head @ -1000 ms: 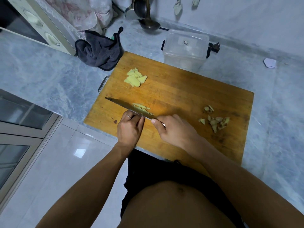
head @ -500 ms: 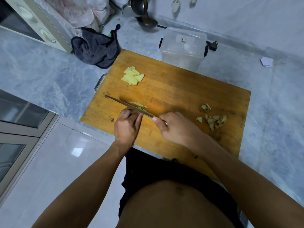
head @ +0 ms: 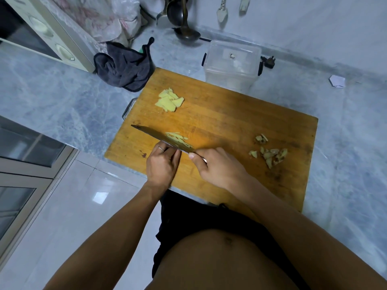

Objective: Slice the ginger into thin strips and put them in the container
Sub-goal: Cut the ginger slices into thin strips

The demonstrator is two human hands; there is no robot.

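**Ginger half cut, container waiting**

Right hand (head: pixel 217 169) grips the knife (head: pixel 159 137); left hand (head: pixel 162 164) curls onto ginger (head: pixel 178 139) mid-frame. Strip-cutting underway; next, uncut slices (head: pixel 169 100) higher up, then the container (head: pixel 231 63) at upper centre

Right hand (head: pixel 217 168) grips knife (head: pixel 159 137) over ginger strips (head: pixel 178 139).

Bare cutting board (head: pixel 240 126) centre; lidded container (head: pixel 231 65) beyond.
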